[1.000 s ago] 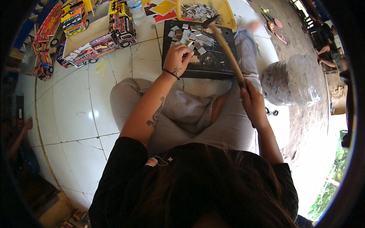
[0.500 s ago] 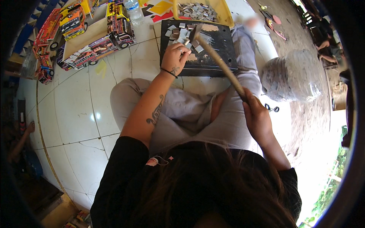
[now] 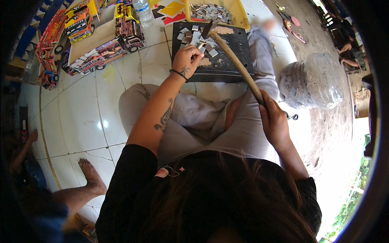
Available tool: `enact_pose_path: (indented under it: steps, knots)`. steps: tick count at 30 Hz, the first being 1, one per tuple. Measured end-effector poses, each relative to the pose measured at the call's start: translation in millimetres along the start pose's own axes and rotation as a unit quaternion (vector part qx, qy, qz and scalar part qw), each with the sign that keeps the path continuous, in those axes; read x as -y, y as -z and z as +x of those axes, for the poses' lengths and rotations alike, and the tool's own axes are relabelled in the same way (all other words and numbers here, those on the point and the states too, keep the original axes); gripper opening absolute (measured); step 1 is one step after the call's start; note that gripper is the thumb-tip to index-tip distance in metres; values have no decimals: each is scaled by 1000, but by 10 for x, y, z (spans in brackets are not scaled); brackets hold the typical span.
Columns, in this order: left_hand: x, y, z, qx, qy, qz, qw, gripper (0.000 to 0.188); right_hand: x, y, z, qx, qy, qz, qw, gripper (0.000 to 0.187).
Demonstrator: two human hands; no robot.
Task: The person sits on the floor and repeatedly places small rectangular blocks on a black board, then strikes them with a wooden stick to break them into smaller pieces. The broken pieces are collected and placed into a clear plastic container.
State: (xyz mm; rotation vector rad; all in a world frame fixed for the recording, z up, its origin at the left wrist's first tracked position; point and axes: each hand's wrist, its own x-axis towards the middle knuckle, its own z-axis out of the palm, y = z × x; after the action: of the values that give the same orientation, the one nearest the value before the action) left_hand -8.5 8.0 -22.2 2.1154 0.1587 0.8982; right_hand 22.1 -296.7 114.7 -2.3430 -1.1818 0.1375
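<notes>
My right hand (image 3: 275, 124) is closed round the lower end of a hammer's (image 3: 240, 67) wooden handle. The dark hammer head is raised over a black block (image 3: 231, 75) in front of my crossed legs. On that block, my left hand (image 3: 186, 60) has thumb and fingers pinched at a small silver-grey piece (image 3: 199, 45), mostly covered by the fingertips. Several flat square silver and brown pieces (image 3: 211, 52) lie loose around the fingertips and under the hammer head. Thin wire-like strips are scattered to their right.
A yellow tray (image 3: 242, 21) of similar pieces stands behind the block. Toy trucks (image 3: 103, 54) and a water bottle (image 3: 143, 12) are at far left. A plastic-wrapped bundle (image 3: 312, 81) and black-handled scissors (image 3: 292, 116) lie right. Another person's foot (image 3: 91, 178) rests on the tiles.
The hammer has shifted slightly and its head now shows more clearly. My left hand stays nearly in place. Another person's leg and foot have come in at the lower left.
</notes>
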Motion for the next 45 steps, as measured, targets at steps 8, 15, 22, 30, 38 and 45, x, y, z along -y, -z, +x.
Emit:
enact_pose_path:
  steps: [8,15,22,30,38,45]
  knots:
    - [-31,-12,-26,-8,2,-2,1000,9,17,-17,-23,-29,26,-14,999,42]
    - [-23,-26,-26,-9,-8,4,1000,7,2,-11,-63,36,4,-48,998,44]
    - [-46,-18,-40,-4,-1,3,1000,7,32,50,10,8,15,-42,999,44]
    - [-4,-36,-47,-7,-10,0,1000,8,8,39,41,7,25,-22,999,43]
    - [-102,-28,-79,-25,28,16,999,11,-518,-369,240,-79,-50,76,993,42]
    - [-463,113,-220,21,163,-283,945,18,-832,-938,362,-83,-111,-5,990,54]
